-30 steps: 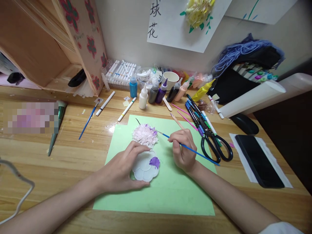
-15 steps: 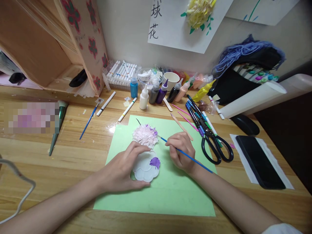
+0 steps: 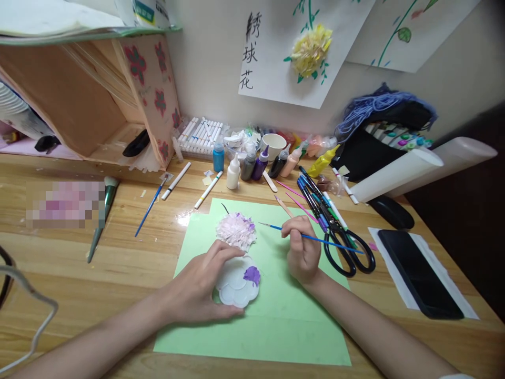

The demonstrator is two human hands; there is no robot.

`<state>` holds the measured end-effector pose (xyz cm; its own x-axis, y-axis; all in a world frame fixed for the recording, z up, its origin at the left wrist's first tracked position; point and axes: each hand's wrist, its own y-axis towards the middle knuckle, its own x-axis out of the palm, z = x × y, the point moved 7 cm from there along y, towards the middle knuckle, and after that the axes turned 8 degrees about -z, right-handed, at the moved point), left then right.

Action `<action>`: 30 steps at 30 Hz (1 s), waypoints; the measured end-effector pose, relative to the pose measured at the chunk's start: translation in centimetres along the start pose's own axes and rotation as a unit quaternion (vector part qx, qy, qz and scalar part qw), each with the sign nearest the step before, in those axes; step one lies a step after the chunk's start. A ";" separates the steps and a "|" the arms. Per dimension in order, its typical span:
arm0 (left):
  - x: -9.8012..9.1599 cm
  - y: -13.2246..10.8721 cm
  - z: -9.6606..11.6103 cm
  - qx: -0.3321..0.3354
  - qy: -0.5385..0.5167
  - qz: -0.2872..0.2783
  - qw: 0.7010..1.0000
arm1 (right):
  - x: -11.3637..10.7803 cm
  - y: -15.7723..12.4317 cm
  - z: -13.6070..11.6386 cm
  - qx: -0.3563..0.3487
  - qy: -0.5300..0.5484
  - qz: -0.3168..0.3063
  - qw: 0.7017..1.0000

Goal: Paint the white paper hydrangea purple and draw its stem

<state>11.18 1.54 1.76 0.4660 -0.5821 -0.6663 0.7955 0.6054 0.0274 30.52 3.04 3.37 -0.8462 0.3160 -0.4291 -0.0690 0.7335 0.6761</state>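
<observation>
Left grip [image 3: 197, 286] curved (right grip [image 3: 303, 251] pinched).

A phone [image 3: 420, 273] lay on white paper [image 3: 458, 299], near a mouse [image 3: 392, 212]. Scissors [image 3: 336, 230] lay against several pens [image 3: 311, 197]. A cup [image 3: 274, 152] stood behind a black bottle [image 3: 278, 165].

White sheet [image 3: 272, 66] on wall: three handwritten Chinese characters in black, stacked top to bottom, 绣 [image 3: 253, 26], 球 [image 3: 250, 53], 花 [image 3: 246, 80], reads 绣球花. Left part of the top one is smudged or overwritten, strokes thick. White container [image 3: 132, 11], top left, cut by frame edge: green label [image 3: 143, 11] with pale print, dark print right of it, both too small to read. Flower-painted panel [image 3: 152, 110] under it: faint scribbled marks between the flowers, maybe lettering, illegible.
</observation>
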 end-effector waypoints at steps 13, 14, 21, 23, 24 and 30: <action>-2.8 -1.6 -0.2 -0.031 0.108 0.252 0.961 | 0.5 -1.2 -1.9 -0.003 0.139 0.007 0.990; -2.7 -1.6 -0.1 -0.030 0.110 0.254 0.960 | 0.6 -1.3 -2.6 -0.034 0.118 -0.015 0.992; -2.4 -1.5 0.1 -0.032 0.127 0.244 0.961 | 1.2 -1.4 -5.6 -0.162 0.005 -0.107 0.981; -2.4 -1.5 0.1 -0.032 0.124 0.243 0.961 | 1.3 -1.3 -5.9 -0.176 -0.003 -0.114 0.978; -2.4 -1.5 0.1 -0.031 0.122 0.243 0.962 | 1.3 -1.2 -6.0 -0.181 -0.005 -0.114 0.977; -2.4 -1.4 0.0 -0.031 0.118 0.236 0.964 | 1.4 -0.9 -6.0 -0.183 -0.003 -0.111 0.977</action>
<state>8.93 2.03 3.34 0.6640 -0.0993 -0.7411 0.4887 0.8078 0.3296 26.24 -0.81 5.78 -0.7856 0.1789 -0.5923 -0.4351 0.5207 0.7345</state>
